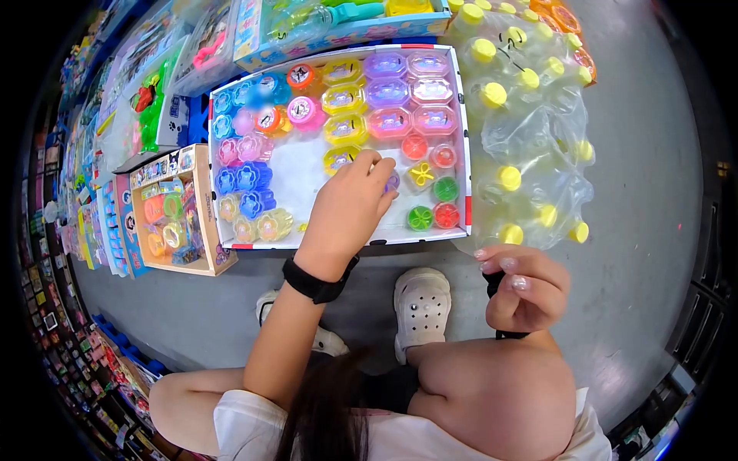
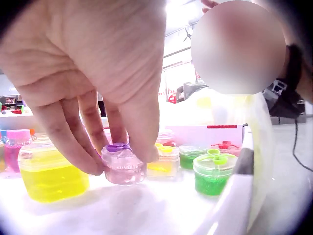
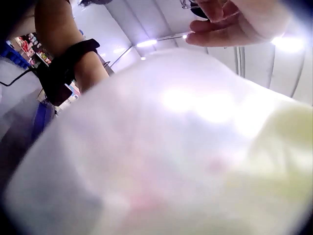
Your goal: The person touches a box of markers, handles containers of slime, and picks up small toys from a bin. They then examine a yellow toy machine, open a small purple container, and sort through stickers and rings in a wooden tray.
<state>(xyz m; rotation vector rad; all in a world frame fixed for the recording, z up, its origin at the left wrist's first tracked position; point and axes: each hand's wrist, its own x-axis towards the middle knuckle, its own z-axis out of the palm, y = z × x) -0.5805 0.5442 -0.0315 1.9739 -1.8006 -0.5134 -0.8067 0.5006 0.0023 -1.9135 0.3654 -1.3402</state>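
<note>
In the white box [image 1: 292, 165], my left hand [image 1: 347, 207] pinches a small round purple jar [image 1: 393, 182] between thumb and fingers. The left wrist view shows this jar [image 2: 124, 169] with a purple bow on its lid, low over the white box floor, under the left hand [image 2: 98, 63]. Beside it stand a yellow jar [image 2: 54, 176], a small yellow-orange jar [image 2: 164, 164] and a green jar [image 2: 213, 178]. My right hand [image 1: 530, 288] is off the box's front right corner, fingers bent, thumb near the fingertips; whether it holds anything I cannot tell.
Rows of blue flower-shaped jars [image 1: 252, 177], yellow jars [image 1: 344, 100] and purple jars [image 1: 387, 92] fill the box's sides and back. Right of it lies a clear bag [image 1: 530, 131] of yellow-capped bottles. A wooden tray [image 1: 219, 257] stands at left, other toy boxes behind.
</note>
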